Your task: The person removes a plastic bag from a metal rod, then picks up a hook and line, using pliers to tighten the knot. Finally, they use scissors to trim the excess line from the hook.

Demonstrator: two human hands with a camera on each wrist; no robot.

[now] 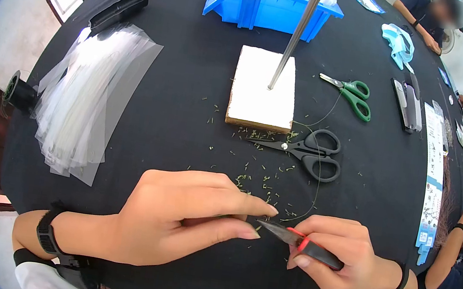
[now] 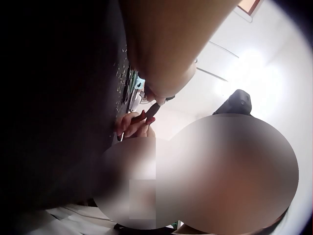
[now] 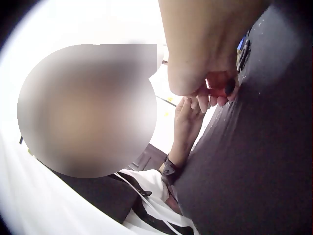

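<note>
Head view: on the black counter (image 1: 189, 108), nearside of the white foam block (image 1: 263, 89), the left hand (image 1: 184, 221) pinches a small piece (image 1: 239, 217), mostly hidden, steadying it. The right hand (image 1: 339, 262) wraps the snips (image 1: 295, 241), blades aimed at that pinch. Green clippings (image 1: 256, 178) lie between.

Black scissors (image 1: 309, 153) and the rod-bearing white block (image 1: 263, 92) bar my right hand (image 1: 340, 255) going forward. Leftward, bare tablecloth (image 1: 181, 119) lies open up to the clear sleeves (image 1: 85, 102).
</note>
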